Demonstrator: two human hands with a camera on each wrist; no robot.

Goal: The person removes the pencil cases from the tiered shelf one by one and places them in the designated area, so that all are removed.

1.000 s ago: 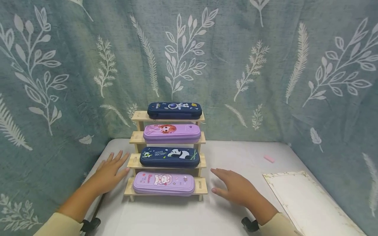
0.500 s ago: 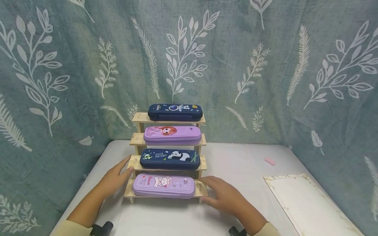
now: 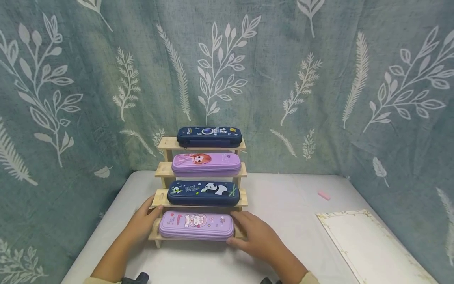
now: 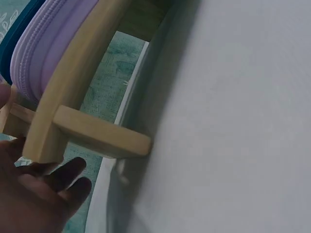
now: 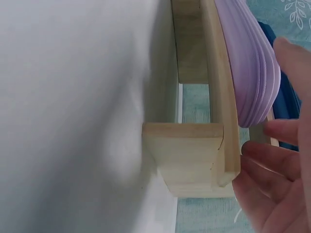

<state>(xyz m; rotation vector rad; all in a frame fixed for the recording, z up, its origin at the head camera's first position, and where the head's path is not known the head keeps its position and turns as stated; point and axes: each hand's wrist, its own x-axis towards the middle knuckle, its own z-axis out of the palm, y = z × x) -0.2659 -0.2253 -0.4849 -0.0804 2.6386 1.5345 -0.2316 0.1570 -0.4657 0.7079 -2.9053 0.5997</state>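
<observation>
A light wooden stepped rack (image 3: 165, 168) bears a pencil case on each tier. The lowest is a lilac pencil case (image 3: 196, 225) with a cartoon rabbit-like figure. Above it lie a navy panda pencil case (image 3: 191, 193), a purple pencil case (image 3: 227, 163) with a red-haired girl, and a navy astronaut pencil case (image 3: 209, 138) on top. My left hand (image 3: 142, 225) is at the left end of the lowest tier, fingers spread around the shelf end. My right hand (image 3: 257, 236) is at the lilac case's right end, thumb in front, fingers behind; firm contact is unclear.
A small pink block (image 3: 324, 195) lies at the right of the white table (image 3: 283, 197). A cream board with a floral border (image 3: 372, 240) lies at the right front. Patterned blue-green cloth (image 3: 262, 118) surrounds the table on its back and sides.
Both hands have moved inward from beside the rack. The left now reaches the lowest tier's left end, the right the lilac pencil case's right end. The cases stay on their tiers.
</observation>
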